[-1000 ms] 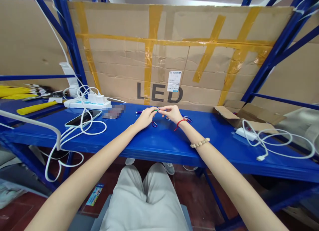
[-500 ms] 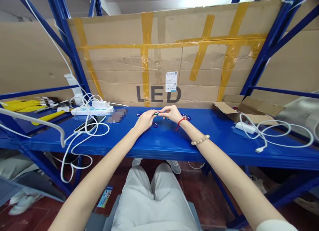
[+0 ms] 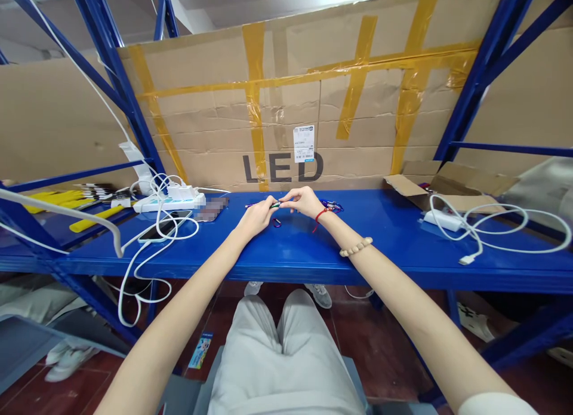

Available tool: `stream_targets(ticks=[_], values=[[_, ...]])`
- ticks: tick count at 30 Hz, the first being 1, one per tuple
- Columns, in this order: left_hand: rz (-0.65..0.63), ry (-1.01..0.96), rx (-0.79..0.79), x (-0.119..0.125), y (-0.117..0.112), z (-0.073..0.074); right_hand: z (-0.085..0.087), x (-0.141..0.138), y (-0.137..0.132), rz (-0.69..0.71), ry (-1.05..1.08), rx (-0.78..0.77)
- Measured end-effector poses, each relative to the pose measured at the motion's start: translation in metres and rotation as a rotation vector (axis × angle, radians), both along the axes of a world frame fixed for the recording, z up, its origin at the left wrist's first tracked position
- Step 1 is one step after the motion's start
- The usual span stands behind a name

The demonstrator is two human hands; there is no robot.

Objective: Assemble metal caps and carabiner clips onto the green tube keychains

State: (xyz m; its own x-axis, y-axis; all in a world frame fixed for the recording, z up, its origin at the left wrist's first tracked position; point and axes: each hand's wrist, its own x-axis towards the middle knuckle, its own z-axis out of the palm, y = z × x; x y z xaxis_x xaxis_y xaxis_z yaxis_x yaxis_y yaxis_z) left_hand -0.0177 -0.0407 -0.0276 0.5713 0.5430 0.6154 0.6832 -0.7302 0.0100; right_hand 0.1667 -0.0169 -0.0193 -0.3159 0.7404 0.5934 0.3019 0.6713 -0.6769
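Over the middle of the blue table, my left hand (image 3: 258,217) and my right hand (image 3: 303,201) meet at the fingertips. Both are closed on a small green carabiner (image 3: 274,205), largely covered by the fingers. Just below the fingers, a dark purple-red carabiner (image 3: 276,223) lies on the tabletop. Several blue and purple carabiners (image 3: 332,206) are bunched beside my right wrist, partly hidden by it. Past my left knuckles the end of a thin purplish item (image 3: 249,206) shows; its kind is too small to tell.
At left are a power strip (image 3: 170,201) with tangled white cables, a phone (image 3: 165,227) and yellow-handled items (image 3: 96,218). An open cardboard box (image 3: 465,194) and a white charger (image 3: 443,220) with its cable are at right. A tall cardboard sheet (image 3: 201,128) closes off the back.
The camera view has tilted and shifted slightly. My hands stay together on the green carabiner, with only small finger movement.
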Motion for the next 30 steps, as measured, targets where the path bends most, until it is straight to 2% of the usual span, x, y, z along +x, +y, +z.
stream_targets(ticks=[9,19,26,30], values=[[-0.063,0.077,-0.019,-0.002,-0.002,-0.002,-0.005,0.003,-0.002,0.009,-0.109,0.053],[-0.048,0.062,-0.006,-0.002,0.000,-0.006,-0.004,0.004,-0.009,-0.011,-0.140,0.108],[-0.050,0.039,0.012,0.000,-0.003,-0.004,-0.003,0.001,-0.008,-0.024,-0.124,0.042],[-0.081,0.048,0.024,0.001,-0.004,-0.003,0.001,0.002,-0.012,0.024,-0.137,-0.044]])
